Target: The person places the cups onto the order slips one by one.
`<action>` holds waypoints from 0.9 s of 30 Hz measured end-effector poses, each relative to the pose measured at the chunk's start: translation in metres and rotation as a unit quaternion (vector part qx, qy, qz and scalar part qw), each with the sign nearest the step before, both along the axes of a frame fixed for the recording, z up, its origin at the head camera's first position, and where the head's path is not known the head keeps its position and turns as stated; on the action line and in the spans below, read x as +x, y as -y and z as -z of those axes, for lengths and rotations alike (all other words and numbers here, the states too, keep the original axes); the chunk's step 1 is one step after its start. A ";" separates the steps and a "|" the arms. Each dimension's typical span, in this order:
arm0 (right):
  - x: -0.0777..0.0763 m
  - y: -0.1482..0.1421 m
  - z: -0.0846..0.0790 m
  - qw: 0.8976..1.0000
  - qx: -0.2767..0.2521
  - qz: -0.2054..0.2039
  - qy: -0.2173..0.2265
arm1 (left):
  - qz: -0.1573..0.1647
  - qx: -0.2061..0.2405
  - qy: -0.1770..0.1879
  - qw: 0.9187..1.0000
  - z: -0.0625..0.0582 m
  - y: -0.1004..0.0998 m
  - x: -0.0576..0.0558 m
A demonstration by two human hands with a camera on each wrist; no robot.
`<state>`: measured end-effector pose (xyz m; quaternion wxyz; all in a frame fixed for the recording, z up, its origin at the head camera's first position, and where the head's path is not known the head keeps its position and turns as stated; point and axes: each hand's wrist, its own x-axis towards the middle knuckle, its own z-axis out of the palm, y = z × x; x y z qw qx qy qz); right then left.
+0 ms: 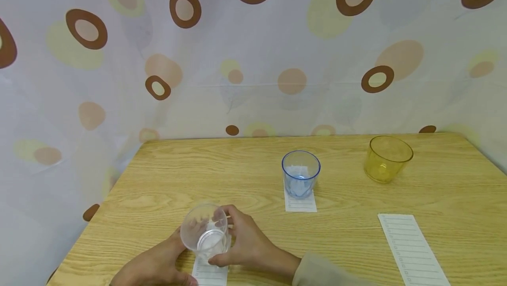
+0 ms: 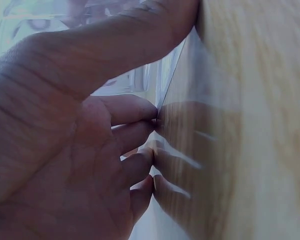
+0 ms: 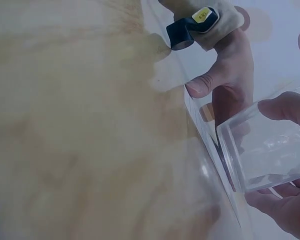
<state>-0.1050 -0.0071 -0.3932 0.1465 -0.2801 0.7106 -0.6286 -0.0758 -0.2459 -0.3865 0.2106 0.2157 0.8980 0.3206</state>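
Left hand [image 1: 152, 262] nearest, just left of the clear cup [image 1: 203, 229], fingertips down on the wooden table [image 1: 190, 167] and at the near slip [image 1: 210, 275], clasping nothing; probably so placed to steady the paper. Right hand [image 1: 251, 242] on the opposite side of the clear cup, fingers and thumb curled round its wall, apparently for control of its position over the near slip; full contact of base with paper not certain. Beyond and right of the clear cup, blue cup [image 1: 301, 176] standing on the middle slip [image 1: 301, 206], presumably as a pair; farther right, yellow cup [image 1: 384, 165] directly on wood, with the right slip [image 1: 412, 248] uncovered, well right of the clear cup. Printed matter: lines and tick boxes on the slips, no words legible. On dark device [image 3: 180, 36] at left wrist, yellow label [image 3: 202, 14], lettering too small to read. No brand visible on any cup.
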 end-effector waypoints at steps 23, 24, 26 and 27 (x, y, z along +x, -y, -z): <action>0.004 0.005 0.005 1.000 -0.006 -0.019 0.006 | -0.005 0.057 0.032 0.998 0.002 0.001 -0.001; 0.005 0.005 0.006 1.000 -0.005 -0.018 0.004 | -0.004 0.057 0.030 0.998 0.002 0.001 -0.001; 0.005 0.005 0.006 1.000 -0.007 -0.016 0.000 | 0.000 0.057 0.027 0.998 0.002 0.001 -0.002; 0.005 0.005 0.006 1.000 -0.008 -0.015 -0.002 | 0.001 0.055 0.023 0.998 0.002 0.001 -0.002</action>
